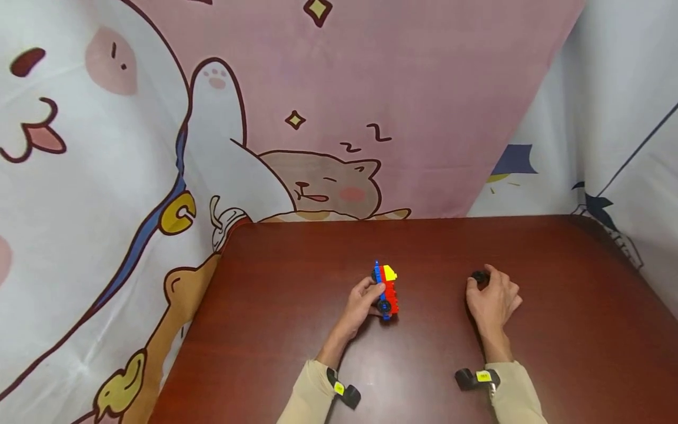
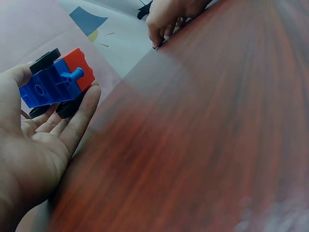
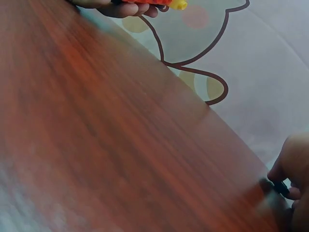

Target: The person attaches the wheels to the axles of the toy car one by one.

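Observation:
A toy car (image 1: 390, 291) of red, blue and yellow building bricks is gripped in my left hand (image 1: 362, 306), thumb on one side and fingers on the other. Its blue underside (image 2: 43, 89) faces the left wrist camera, with black wheels (image 2: 71, 107) along the sides and a bare blue axle stub (image 2: 76, 74) near the red end. Farther right, my right hand (image 1: 492, 300) pinches a small black wheel (image 1: 479, 276) between thumb and index finger, low over the table. Only part of that wheel shows past the fingers in the right wrist view.
Both hands are over a dark reddish-brown wooden table (image 1: 265, 306). Behind its far edge hangs a cloth (image 1: 445, 106) with cartoon animals, which also runs along the left and right sides. Each wrist wears a black camera band (image 1: 477, 378).

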Demonstrator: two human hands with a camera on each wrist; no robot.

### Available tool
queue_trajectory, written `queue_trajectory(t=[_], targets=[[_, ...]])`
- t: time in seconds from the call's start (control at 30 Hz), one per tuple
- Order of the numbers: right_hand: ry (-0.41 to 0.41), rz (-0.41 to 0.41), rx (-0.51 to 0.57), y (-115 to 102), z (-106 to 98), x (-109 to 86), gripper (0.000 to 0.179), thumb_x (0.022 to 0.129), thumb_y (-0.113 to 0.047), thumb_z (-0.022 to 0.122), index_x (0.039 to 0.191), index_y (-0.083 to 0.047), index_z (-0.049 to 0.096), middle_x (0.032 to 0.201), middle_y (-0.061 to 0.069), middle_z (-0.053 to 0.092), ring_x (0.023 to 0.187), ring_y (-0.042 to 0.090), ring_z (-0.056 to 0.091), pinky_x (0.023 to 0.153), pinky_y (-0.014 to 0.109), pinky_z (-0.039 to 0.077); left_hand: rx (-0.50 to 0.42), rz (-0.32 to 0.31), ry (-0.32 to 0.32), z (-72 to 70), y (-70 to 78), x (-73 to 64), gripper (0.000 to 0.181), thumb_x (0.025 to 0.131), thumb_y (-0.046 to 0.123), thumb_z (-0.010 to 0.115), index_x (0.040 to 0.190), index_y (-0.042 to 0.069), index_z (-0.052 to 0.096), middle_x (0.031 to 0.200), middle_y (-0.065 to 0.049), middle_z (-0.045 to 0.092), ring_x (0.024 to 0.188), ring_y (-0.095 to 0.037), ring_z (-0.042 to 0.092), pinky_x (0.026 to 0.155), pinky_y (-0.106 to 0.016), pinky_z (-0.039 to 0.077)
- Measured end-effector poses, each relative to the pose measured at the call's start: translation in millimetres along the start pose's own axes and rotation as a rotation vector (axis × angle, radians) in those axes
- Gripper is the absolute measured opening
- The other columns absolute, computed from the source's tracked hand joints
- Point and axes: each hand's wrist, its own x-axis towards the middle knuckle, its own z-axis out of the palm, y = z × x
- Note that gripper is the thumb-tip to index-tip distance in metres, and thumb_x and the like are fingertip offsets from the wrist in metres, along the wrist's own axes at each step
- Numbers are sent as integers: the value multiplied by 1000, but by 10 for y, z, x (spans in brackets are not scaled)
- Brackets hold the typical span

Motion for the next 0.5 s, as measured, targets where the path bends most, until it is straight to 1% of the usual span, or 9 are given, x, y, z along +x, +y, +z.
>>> queue_trajectory(t=[0.07, 0.2, 0.27, 0.33, 0.4, 0.5], targets=[[8, -21, 6, -3, 3, -1, 43, 93, -17, 62, 131, 2, 58, 131, 29, 54, 123, 50, 38, 99, 63, 21, 10, 8, 4, 1, 14, 8, 26, 100, 22, 58, 111, 0, 55, 97, -3, 72, 78, -13, 71, 64, -29, 61], [24, -47, 17, -17, 28, 31, 37, 94, -17, 64, 126, 2, 61, 127, 29, 56, 120, 49, 40, 98, 63, 22, 28, 24, -17, -10, 36, 45, 27, 101, 21, 57, 113, -2, 55, 96, -1, 71, 77, -12, 71, 64, -29, 61], [39, -61, 55, -39, 58, 38, 35, 94, -16, 64, 123, 2, 63, 125, 29, 57, 117, 48, 41, 97, 61, 24, 30, 25, -25, -20, 42, 61, 27, 101, 21, 57, 113, -3, 54, 95, -1, 71, 77, -12, 70, 64, -29, 61], [76, -106, 138, -73, 112, 20, 32, 92, -13, 66, 120, 3, 64, 122, 29, 59, 112, 47, 44, 94, 56, 29, 33, 22, -29, -25, 48, 59, 28, 101, 22, 57, 113, -3, 54, 94, -1, 71, 76, -12, 71, 63, -29, 61], [123, -181, 241, -135, 187, -52, 28, 90, -9, 69, 116, 3, 67, 118, 27, 61, 106, 43, 47, 90, 45, 35, 49, 16, -26, -23, 55, 35, 30, 101, 24, 57, 113, -3, 55, 94, -3, 71, 75, -11, 70, 62, -27, 60], [195, -358, 440, -290, 334, -241, 27, 85, 2, 73, 112, 4, 69, 111, 25, 65, 98, 34, 52, 83, 28, 40, 54, 9, -34, -10, 50, -13, 32, 101, 24, 57, 116, -5, 55, 99, -6, 72, 77, -11, 71, 63, -26, 59]])
